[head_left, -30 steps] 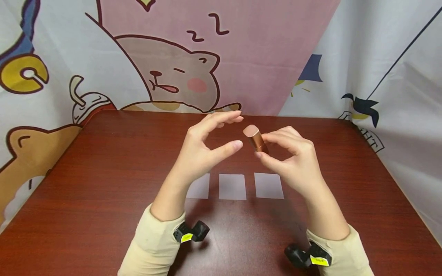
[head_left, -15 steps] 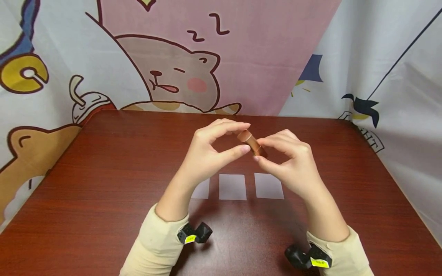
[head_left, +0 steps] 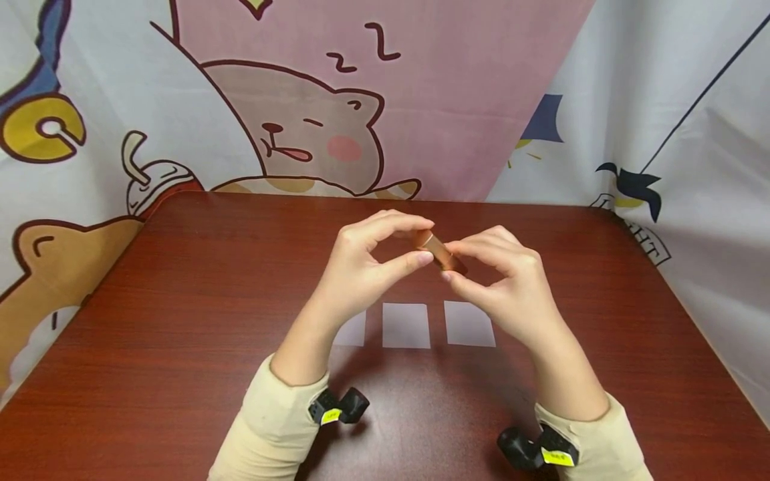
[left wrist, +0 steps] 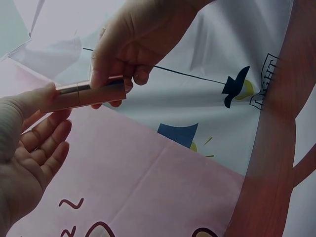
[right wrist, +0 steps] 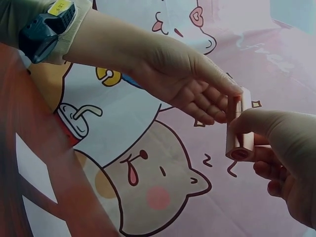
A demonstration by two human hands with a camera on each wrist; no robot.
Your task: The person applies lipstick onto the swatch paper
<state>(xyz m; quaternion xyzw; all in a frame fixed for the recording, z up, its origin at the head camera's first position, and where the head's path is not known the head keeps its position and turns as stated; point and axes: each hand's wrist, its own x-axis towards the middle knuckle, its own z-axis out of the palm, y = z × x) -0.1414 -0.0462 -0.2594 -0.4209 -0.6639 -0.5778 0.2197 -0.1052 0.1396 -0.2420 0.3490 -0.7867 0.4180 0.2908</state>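
1. Backdrop [head_left: 469, 100]: printed cloth at 12 o'clock, pink and white, with a sleeping cartoon bear.
2. Table [head_left: 180, 287]: reddish-brown, wood-grained, reaching from the backdrop toward 6 o'clock.
3. Left hand [head_left: 373, 257]: at 9 o'clock of the tube, pinching its 10 o'clock end between thumb and fingers.
4. Right hand [head_left: 511, 274]: at 3 to 4 o'clock of the tube, thumb and fingers gripping its 4 o'clock end.
5. Wrist cameras: black, yellow-labelled, one at the left cuff [head_left: 309, 387], one at the right cuff [head_left: 577, 414].
6. Paper squares [head_left: 406, 326]: three, white, in a 9-to-3 o'clock row on the table; the 9 o'clock one is partly hidden by the left arm.
7. Tube [head_left: 438, 250]: copper-coloured, glossy, seam visible; tilted, raised off the table between both hands.
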